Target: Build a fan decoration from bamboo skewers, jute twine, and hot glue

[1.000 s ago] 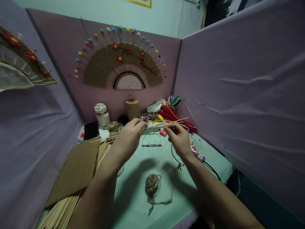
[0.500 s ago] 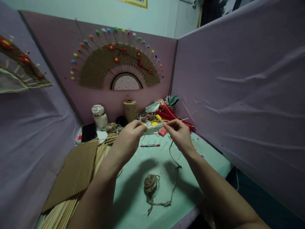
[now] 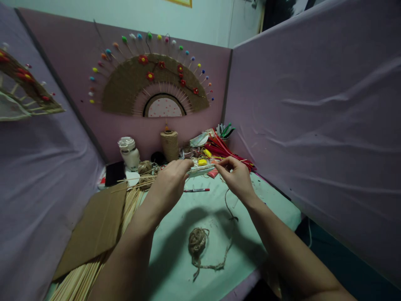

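My left hand [image 3: 171,180] and my right hand [image 3: 235,176] are raised over the far part of the table. Between them runs a thin pale bundle of sticks [image 3: 202,169], roughly level, pinched at each end. A slim tip pokes out beyond my right fingers. Below my right hand hangs a strand of brown twine [image 3: 229,205], which curves across the table to a loosely wound twine ball [image 3: 197,242]. How the strand meets the sticks is hidden by my fingers. A red-ended pen [image 3: 197,190] lies just under the sticks.
Cardboard [image 3: 94,230] lies over many thin bamboo sticks [image 3: 79,278] at left. Behind are a white jar [image 3: 129,154], a twine spool [image 3: 169,146], red stems [image 3: 221,149] and a pen cup [image 3: 224,133]. A decorated fan [image 3: 122,92] hangs on the back partition.
Both hands keep their hold on the stick bundle, which is tilted slightly differently now. My left fingers have shifted a little. The whole view has moved slightly.
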Tool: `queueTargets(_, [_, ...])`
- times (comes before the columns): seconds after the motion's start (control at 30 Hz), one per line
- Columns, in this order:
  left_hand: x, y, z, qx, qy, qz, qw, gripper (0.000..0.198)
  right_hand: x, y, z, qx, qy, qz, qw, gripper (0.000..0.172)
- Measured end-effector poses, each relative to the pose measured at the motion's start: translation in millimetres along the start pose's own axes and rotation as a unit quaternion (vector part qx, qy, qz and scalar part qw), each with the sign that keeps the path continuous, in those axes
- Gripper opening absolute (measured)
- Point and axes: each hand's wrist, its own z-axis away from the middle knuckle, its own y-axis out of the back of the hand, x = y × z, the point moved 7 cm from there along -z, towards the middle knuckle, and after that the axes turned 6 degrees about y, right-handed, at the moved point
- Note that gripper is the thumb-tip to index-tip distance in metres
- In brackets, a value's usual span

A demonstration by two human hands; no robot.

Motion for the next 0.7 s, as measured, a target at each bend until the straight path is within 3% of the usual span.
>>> queueTargets(0.17, [-5,0.6,-4,-0.006,0.04,0.02,0.999,0.024,-14,4,7,0.017,0.126,0.154,0.98,0.012])
queueTargets(0.3, [-10,3.5,-5,-0.008,0.057,0.025,0.998,0.025,-5,13,9,0.043,0.12,0.151,0.98,0.007])
queueTargets(0.43, [-14,7.6,-5,-0.005,0.065,0.028,0.997,0.023,-15,24,14,0.109,0.152,0.133,0.973,0.023])
queueTargets(0.5, [-14,7.9,-4,-0.004,0.061,0.026,0.998,0.021,-31,16,15,0.081,0.229,0.131,0.961,0.035])
queueTargets(0.57, [-12,6.3,-5,-0.003,0.047,0.024,0.999,0.02,-44,0,13,0.013,0.301,0.132,0.944,0.046])
queueTargets(0.7, [-7,-0.4,-5,-0.004,-0.002,0.015,1.0,0.023,-45,-26,0,-0.097,0.326,0.144,0.929,0.055])
